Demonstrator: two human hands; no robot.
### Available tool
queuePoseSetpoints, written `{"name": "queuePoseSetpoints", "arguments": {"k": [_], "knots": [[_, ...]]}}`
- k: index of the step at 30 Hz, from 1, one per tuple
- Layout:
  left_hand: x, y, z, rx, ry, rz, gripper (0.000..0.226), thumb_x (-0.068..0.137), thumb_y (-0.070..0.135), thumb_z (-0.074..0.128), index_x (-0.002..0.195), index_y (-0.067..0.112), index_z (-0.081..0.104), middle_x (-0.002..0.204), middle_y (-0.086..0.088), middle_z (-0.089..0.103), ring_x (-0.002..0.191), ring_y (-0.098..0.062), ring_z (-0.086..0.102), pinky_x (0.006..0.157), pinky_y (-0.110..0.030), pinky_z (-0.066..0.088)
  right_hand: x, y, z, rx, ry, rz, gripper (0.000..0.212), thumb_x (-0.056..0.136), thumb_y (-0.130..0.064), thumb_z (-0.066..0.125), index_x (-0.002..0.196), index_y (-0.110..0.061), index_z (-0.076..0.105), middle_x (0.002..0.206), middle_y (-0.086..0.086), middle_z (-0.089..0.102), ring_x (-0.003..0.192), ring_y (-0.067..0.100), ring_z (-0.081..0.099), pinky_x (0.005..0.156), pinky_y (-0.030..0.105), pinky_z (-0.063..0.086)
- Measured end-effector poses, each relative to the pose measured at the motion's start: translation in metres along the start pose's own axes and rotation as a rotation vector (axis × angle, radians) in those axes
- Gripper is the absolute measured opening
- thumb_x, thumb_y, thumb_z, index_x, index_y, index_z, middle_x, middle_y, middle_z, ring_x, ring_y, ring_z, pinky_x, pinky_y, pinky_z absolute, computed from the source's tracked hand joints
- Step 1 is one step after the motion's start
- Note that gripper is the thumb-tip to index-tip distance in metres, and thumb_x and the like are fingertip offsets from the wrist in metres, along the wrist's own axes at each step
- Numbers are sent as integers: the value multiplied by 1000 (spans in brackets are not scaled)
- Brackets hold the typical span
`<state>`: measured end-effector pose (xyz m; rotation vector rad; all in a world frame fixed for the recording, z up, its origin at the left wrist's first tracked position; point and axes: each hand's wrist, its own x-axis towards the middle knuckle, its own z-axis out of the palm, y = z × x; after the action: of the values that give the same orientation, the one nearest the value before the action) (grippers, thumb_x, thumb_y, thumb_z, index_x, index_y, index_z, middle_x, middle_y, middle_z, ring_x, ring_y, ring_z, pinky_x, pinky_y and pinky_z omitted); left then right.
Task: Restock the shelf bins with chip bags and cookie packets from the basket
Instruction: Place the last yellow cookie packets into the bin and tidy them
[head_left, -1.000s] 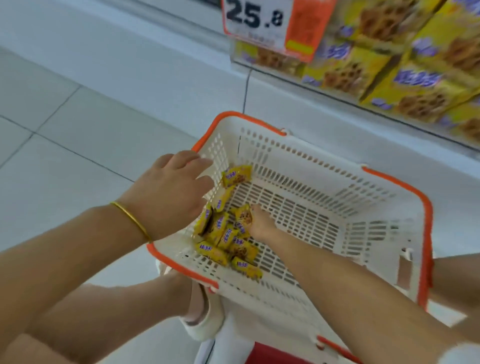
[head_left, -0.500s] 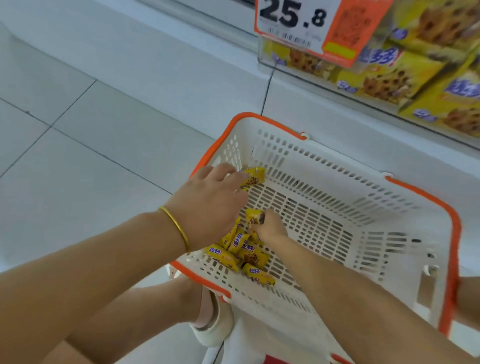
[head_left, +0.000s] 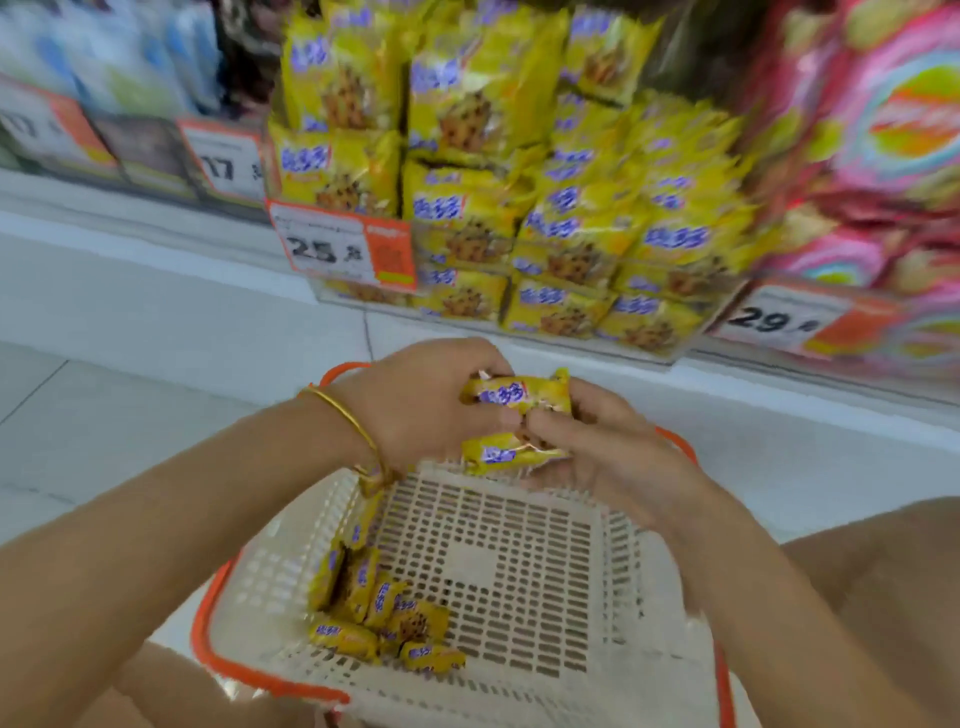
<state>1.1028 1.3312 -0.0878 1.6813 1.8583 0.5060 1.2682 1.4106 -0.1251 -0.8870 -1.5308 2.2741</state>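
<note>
Both hands meet over the far rim of the basket (head_left: 200, 649) and share one small bundle of yellow cookie packets (head_left: 519, 397). The left hand (head_left: 421, 405) lies on top, its fingers curled down over the upper packet. The right hand (head_left: 597, 457) cups the bundle from below and from the right, with its thumb pressed against the lower packet; both hands are thus closed on the packets. At least two held packets can be told apart, one above the other; blur hides any further ones. A gold bracelet (head_left: 348, 415) circles the left wrist. Beneath the hands the basket, white with an orange rim and a slotted floor, is seen from above. A loose heap (head_left: 384, 608) of the same small packets lies in its near left corner, well apart from the held bundle. Beyond the basket stands the clear shelf bin (head_left: 337, 296), stacked with larger yellow cookie packs (head_left: 561, 228). An orange and white tag (head_left: 343, 249) reading 25 is fixed to its front left. Pink bags (head_left: 883, 130) fill the shelf to the right, above a tag reading 29 (head_left: 774, 319). The upper part of the view is motion-blurred.
</note>
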Motion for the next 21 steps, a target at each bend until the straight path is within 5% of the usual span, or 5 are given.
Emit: {"name": "queuePoseSetpoints", "arguments": {"k": [3, 5, 9, 14, 21], "knots": [[5, 40, -24, -211, 198, 198, 34, 81, 29, 69, 112, 19, 61, 88, 14, 57, 57, 8, 54, 52, -7, 38, -31, -61, -8, -219, 69, -169, 38, 63, -13, 81, 94, -8, 59, 76, -1, 70, 68, 12, 67, 54, 27, 56], [13, 53, -33, -210, 465, 291, 34, 82, 33, 70, 111, 18, 62, 76, 13, 53, 57, 1, 51, 53, -10, 35, -48, -100, -7, -329, 180, -326, 35, 60, -21, 72, 90, -7, 60, 70, -3, 70, 63, 9, 67, 53, 25, 56], [36, 43, -45, 323, 860, 395, 41, 92, 36, 46, 119, 8, 57, 102, -6, 60, 95, -23, 54, 86, -29, 39, -39, -158, -9, -484, 472, -574, 25, 78, -11, 73, 99, -6, 58, 79, -3, 72, 72, 10, 71, 61, 29, 59], [58, 12, -22, 699, 772, 368, 47, 98, 39, 35, 130, 12, 55, 145, -18, 40, 137, -37, 32, 111, -54, 25, 63, -192, -23, -716, 737, -554, 32, 78, -15, 73, 86, -17, 42, 102, 11, 58, 96, 27, 64, 77, 47, 56], [66, -1, -16, 778, 724, 346, 54, 98, 46, 28, 138, 16, 47, 150, -17, 32, 142, -35, 23, 111, -58, 22, 142, -205, -34, -786, 909, -481, 52, 82, -25, 73, 122, -4, 46, 122, 10, 57, 113, 23, 55, 87, 29, 43]]}}
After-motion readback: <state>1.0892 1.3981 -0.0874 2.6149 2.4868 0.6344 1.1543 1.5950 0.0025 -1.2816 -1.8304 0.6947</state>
